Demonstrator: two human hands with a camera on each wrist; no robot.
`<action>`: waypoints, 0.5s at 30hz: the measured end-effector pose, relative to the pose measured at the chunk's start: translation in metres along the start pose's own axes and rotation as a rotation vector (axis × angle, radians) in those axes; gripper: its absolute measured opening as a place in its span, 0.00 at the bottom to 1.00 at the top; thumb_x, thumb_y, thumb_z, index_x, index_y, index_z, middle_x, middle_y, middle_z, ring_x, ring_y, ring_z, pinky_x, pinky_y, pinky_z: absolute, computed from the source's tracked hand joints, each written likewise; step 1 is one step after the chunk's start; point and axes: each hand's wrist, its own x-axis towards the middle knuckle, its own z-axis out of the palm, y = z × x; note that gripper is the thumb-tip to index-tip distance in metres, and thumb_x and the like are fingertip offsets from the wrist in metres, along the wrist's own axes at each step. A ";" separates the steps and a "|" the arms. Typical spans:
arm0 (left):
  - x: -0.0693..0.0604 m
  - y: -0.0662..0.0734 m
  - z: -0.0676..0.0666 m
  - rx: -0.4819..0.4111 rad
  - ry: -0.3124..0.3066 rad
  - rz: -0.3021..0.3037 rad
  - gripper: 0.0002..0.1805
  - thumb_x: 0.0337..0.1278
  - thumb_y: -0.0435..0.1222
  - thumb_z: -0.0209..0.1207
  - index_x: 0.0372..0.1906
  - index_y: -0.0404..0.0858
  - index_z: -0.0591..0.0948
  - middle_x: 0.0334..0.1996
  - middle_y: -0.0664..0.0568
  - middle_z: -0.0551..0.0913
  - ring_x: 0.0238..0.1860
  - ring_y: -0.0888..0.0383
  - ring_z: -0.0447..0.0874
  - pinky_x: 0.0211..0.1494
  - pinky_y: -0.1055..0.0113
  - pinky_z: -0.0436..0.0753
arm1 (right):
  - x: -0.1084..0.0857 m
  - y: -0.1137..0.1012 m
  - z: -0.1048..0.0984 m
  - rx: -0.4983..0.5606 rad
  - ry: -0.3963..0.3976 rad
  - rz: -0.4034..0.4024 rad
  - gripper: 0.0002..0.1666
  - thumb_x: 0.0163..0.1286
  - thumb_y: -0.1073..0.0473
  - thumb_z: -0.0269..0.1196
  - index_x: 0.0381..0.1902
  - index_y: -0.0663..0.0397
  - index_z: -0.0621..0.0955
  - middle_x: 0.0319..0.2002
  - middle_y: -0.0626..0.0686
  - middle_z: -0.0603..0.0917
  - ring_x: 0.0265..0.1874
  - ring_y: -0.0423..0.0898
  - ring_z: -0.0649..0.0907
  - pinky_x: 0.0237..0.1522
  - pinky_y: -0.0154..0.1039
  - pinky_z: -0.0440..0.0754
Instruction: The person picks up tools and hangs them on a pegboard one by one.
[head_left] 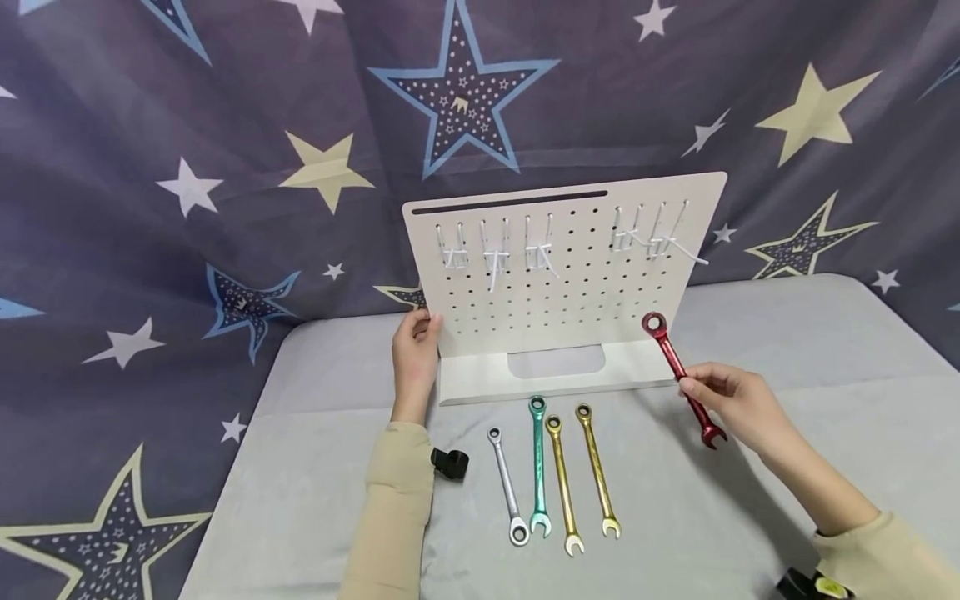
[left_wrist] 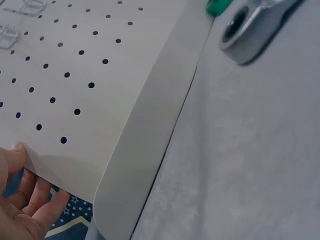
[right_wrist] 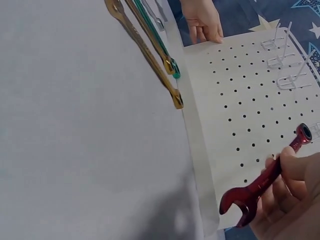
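A white pegboard stands upright on its base, with several white wire hooks on its upper part. My left hand grips the board's left edge. In the left wrist view the thumb lies on the front and the fingers curl behind. With my right hand I pinch a red combination wrench by its shaft, in the air before the board's right side. The ring end points up toward the board, and the open end points down, as the right wrist view shows.
In front of the base lie a silver wrench, a green wrench and two gold wrenches, side by side on the grey cloth. A dark star-patterned curtain hangs behind the table. Black straps are at both wrists.
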 end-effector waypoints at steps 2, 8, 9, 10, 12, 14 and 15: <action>-0.002 -0.002 0.000 -0.006 -0.003 0.003 0.14 0.70 0.36 0.58 0.50 0.29 0.79 0.46 0.38 0.81 0.48 0.47 0.77 0.54 0.58 0.76 | 0.002 -0.001 -0.002 0.014 0.024 0.000 0.16 0.73 0.58 0.63 0.47 0.69 0.82 0.32 0.41 0.86 0.32 0.31 0.80 0.35 0.26 0.76; -0.002 -0.005 0.002 -0.008 -0.003 0.018 0.14 0.70 0.38 0.58 0.49 0.30 0.80 0.45 0.40 0.81 0.46 0.49 0.77 0.53 0.59 0.76 | 0.005 -0.009 -0.009 0.115 0.104 -0.037 0.04 0.71 0.62 0.64 0.40 0.54 0.85 0.31 0.32 0.84 0.31 0.29 0.80 0.34 0.23 0.76; -0.002 -0.006 0.002 -0.006 -0.003 0.016 0.14 0.70 0.38 0.58 0.49 0.30 0.80 0.45 0.40 0.81 0.46 0.49 0.77 0.53 0.59 0.76 | 0.005 -0.010 -0.010 0.139 0.114 -0.045 0.03 0.71 0.62 0.64 0.39 0.50 0.85 0.30 0.33 0.84 0.31 0.29 0.80 0.33 0.23 0.75; -0.002 -0.006 0.002 -0.007 -0.002 0.014 0.14 0.70 0.38 0.58 0.49 0.30 0.80 0.44 0.40 0.81 0.46 0.49 0.77 0.52 0.60 0.76 | 0.005 -0.012 -0.011 0.158 0.124 -0.053 0.04 0.70 0.62 0.65 0.38 0.48 0.85 0.30 0.34 0.85 0.31 0.29 0.81 0.33 0.23 0.75; 0.000 -0.006 0.002 -0.009 -0.002 0.014 0.14 0.70 0.37 0.58 0.49 0.29 0.80 0.44 0.40 0.81 0.45 0.50 0.77 0.51 0.62 0.76 | 0.006 -0.016 -0.013 0.185 0.140 -0.061 0.05 0.70 0.62 0.65 0.37 0.43 0.85 0.30 0.36 0.86 0.30 0.29 0.81 0.33 0.23 0.75; 0.001 -0.006 0.002 -0.015 -0.001 0.013 0.13 0.70 0.36 0.58 0.49 0.29 0.80 0.44 0.40 0.81 0.44 0.51 0.77 0.49 0.64 0.76 | 0.007 -0.019 -0.014 0.212 0.155 -0.068 0.06 0.70 0.61 0.65 0.37 0.42 0.85 0.31 0.39 0.87 0.30 0.30 0.81 0.32 0.23 0.75; 0.002 -0.006 0.001 -0.020 0.001 0.011 0.13 0.70 0.36 0.58 0.48 0.29 0.80 0.43 0.40 0.81 0.43 0.52 0.77 0.48 0.65 0.76 | 0.008 -0.020 -0.015 0.226 0.160 -0.070 0.06 0.70 0.61 0.65 0.37 0.43 0.85 0.32 0.40 0.88 0.30 0.30 0.82 0.33 0.23 0.75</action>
